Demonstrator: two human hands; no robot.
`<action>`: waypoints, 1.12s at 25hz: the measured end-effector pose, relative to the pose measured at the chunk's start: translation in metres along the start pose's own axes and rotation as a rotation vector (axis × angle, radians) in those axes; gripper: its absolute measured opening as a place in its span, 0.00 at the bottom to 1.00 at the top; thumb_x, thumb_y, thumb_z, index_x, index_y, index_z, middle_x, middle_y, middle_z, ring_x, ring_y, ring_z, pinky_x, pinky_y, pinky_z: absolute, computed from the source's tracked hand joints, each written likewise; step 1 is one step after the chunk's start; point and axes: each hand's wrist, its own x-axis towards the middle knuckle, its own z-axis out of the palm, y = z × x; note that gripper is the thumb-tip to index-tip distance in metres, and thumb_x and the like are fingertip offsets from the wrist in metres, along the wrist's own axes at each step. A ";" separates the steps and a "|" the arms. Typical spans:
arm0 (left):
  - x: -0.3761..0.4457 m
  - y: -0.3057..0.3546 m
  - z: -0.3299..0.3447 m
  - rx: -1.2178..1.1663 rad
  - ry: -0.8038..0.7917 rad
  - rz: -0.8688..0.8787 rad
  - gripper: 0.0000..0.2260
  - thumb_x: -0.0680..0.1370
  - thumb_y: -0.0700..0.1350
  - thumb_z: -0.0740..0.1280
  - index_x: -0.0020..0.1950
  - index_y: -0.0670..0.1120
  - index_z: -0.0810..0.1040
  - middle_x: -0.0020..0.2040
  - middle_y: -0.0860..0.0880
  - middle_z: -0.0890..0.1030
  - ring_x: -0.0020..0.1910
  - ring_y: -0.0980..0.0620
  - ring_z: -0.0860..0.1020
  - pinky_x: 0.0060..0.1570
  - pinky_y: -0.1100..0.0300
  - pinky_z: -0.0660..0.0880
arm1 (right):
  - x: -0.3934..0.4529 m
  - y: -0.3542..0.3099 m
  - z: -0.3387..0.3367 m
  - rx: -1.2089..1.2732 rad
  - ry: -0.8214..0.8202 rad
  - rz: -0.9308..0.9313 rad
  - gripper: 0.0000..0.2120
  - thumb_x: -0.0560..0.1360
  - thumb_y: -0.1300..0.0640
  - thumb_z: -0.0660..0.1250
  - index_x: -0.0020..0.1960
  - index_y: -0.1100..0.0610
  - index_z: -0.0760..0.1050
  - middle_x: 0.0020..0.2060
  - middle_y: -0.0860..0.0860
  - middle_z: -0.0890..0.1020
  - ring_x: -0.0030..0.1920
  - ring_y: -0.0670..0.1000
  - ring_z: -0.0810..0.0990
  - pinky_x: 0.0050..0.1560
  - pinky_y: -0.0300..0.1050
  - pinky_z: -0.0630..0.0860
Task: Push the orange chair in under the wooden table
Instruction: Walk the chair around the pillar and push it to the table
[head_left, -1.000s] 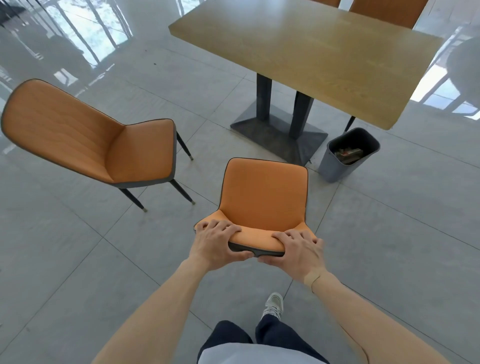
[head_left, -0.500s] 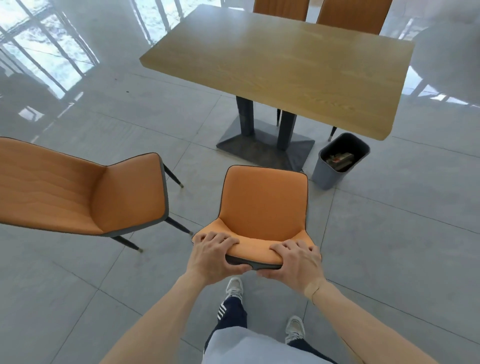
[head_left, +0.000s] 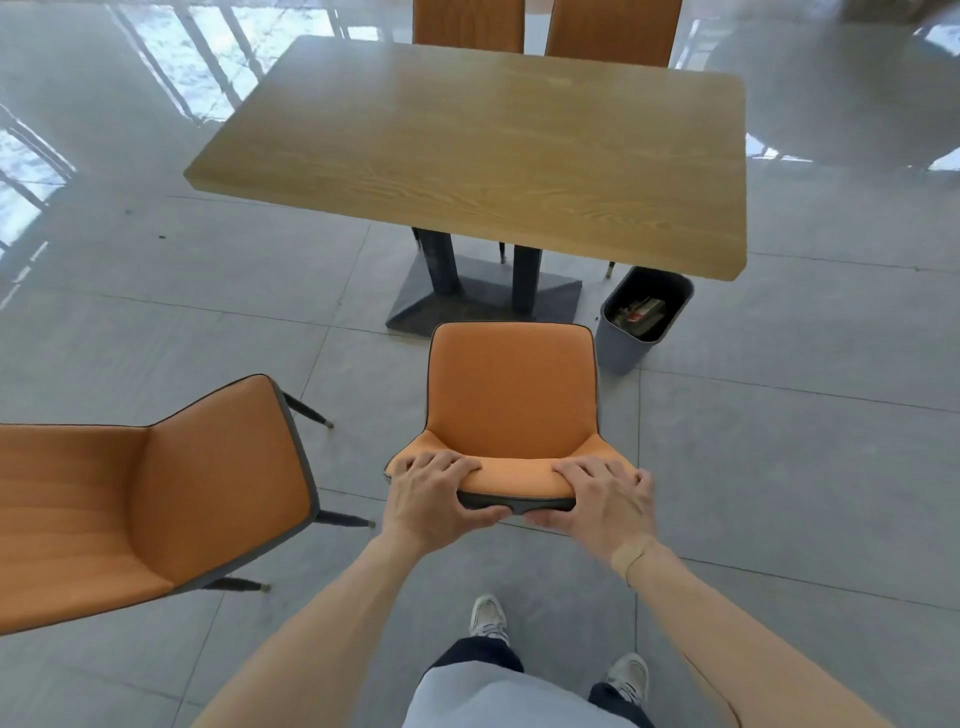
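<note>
The orange chair (head_left: 511, 395) stands in front of me, its seat facing the wooden table (head_left: 483, 145). My left hand (head_left: 436, 499) grips the left end of its backrest top, fingers over the front and thumb behind. My right hand (head_left: 602, 501) grips the right end the same way. The seat's front edge lies close to the table's dark pedestal base (head_left: 483, 301), short of the tabletop's near edge. The chair's legs are hidden under the seat.
A second orange chair (head_left: 156, 493) stands close on the left, turned sideways. A grey waste bin (head_left: 641, 319) sits just right of the pedestal under the table's near right corner. Two orange chairs (head_left: 467, 23) are tucked in at the far side. Glossy grey tiles surround everything.
I have stepped forward with the chair, which is now nearer the table base. The side chair has slid left and lower in view. Both hands keep their grip.
</note>
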 end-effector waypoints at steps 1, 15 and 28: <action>0.009 -0.006 -0.003 -0.008 -0.006 0.010 0.34 0.65 0.78 0.58 0.60 0.57 0.79 0.58 0.55 0.81 0.58 0.49 0.76 0.59 0.48 0.66 | 0.005 -0.006 0.000 0.017 0.003 0.030 0.42 0.62 0.18 0.49 0.67 0.40 0.69 0.64 0.43 0.75 0.64 0.50 0.70 0.62 0.57 0.63; 0.084 -0.064 -0.033 0.018 -0.067 0.133 0.36 0.65 0.79 0.57 0.62 0.57 0.78 0.59 0.56 0.79 0.66 0.50 0.70 0.74 0.41 0.51 | 0.072 -0.043 -0.006 0.116 -0.080 0.054 0.36 0.69 0.22 0.52 0.69 0.43 0.64 0.67 0.47 0.71 0.65 0.54 0.64 0.62 0.59 0.60; 0.133 -0.101 -0.043 0.092 -0.145 0.147 0.39 0.64 0.83 0.49 0.62 0.60 0.75 0.63 0.55 0.77 0.72 0.49 0.65 0.73 0.32 0.40 | 0.117 -0.067 -0.008 0.158 -0.049 0.057 0.34 0.71 0.25 0.54 0.69 0.43 0.64 0.66 0.46 0.71 0.64 0.54 0.64 0.63 0.60 0.60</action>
